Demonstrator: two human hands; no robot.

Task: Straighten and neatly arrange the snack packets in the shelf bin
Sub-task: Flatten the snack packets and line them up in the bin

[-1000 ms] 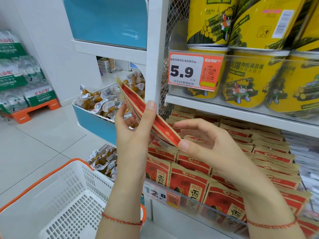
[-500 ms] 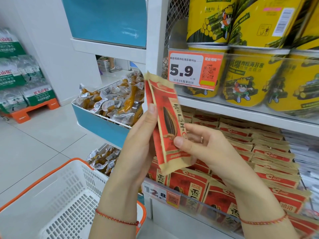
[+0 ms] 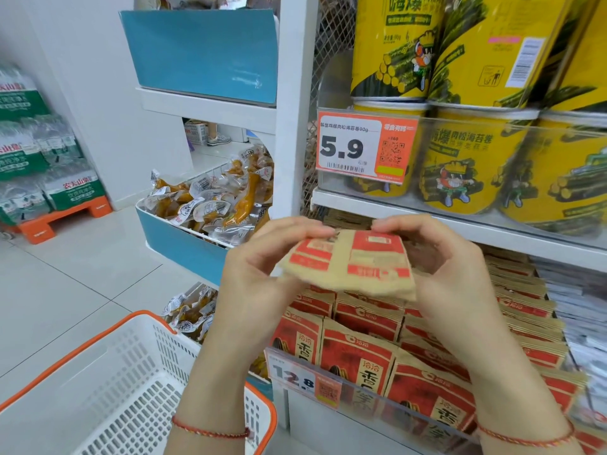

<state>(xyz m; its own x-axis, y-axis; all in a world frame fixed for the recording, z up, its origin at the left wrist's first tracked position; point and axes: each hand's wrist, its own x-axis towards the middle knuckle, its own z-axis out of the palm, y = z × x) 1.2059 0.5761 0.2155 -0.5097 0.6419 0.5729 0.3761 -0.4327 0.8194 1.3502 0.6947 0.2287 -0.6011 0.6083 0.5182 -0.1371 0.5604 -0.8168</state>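
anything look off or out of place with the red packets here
One red and tan paper snack packet is out of the shelf bin, held above it back side up between the left hand and right hand; its lower edge looks crumpled. The packets in the bin stand in fairly even rows.

Matt tan-and-red kraft-paper snack packet (image 3: 349, 262), glossy yellow seaweed-roll tubs (image 3: 466, 162) — clear smooth plastic shelf front (image 3: 377, 394), white perforated plastic basket (image 3: 124, 385).
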